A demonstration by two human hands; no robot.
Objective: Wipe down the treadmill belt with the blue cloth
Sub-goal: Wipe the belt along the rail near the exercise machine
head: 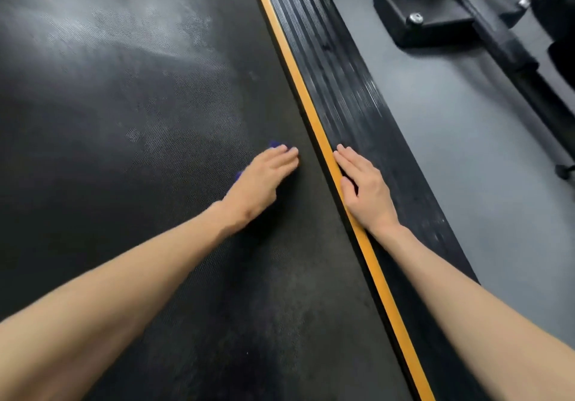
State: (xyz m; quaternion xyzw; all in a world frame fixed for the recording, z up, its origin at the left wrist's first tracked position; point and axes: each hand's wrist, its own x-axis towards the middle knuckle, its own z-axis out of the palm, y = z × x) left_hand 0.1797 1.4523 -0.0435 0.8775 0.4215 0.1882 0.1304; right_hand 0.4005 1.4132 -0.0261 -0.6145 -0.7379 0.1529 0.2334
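The black textured treadmill belt fills the left and middle of the view, with pale dusty smears at its upper left. My left hand lies flat on the belt close to its right edge and presses down on the blue cloth. Almost all of the cloth is hidden under the hand; only small blue bits show at the fingertips and beside the thumb. My right hand rests flat, fingers together, on the ribbed black side rail, its thumb against the orange stripe.
Grey floor runs along the right of the rail. At the upper right stands a black machine foot with a bolt and a dark bar slanting down to the right edge.
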